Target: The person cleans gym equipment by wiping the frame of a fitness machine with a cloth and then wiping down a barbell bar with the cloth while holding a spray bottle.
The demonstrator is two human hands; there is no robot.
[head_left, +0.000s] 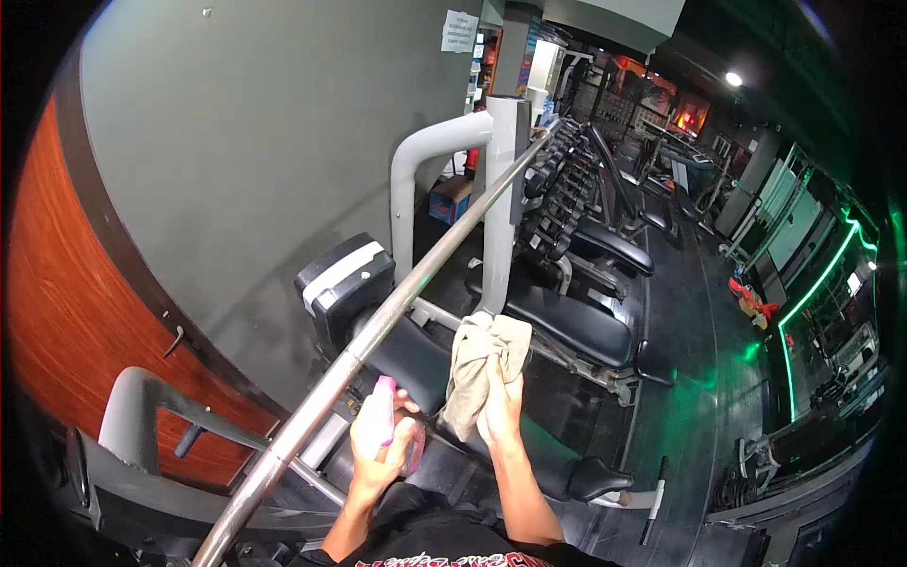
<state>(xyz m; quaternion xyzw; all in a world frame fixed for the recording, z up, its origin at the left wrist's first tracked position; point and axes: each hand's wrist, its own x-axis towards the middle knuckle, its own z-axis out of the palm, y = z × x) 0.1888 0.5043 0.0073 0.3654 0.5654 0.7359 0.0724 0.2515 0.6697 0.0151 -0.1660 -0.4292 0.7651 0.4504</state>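
Note:
My left hand [370, 448] is wrapped round a spray bottle with a pink trigger head [381, 408]; part of its clear body shows below the fingers. In my right hand [503, 402] is a crumpled beige cloth [475, 364], bunched up and hanging down on the left side. Both hands are in front of my body, apart from each other. A long metal barbell [373, 338] slants past on the left, above the left hand. Behind the hands lies a black padded bench [408, 357].
A grey upright frame [501, 198] stands ahead beside the bar. Racked dumbbells [557, 203] and more black benches [576, 326] run along the far side. At left are a grey wall and a wooden door [66, 321]. A green-lit mirror [831, 331] lines the right.

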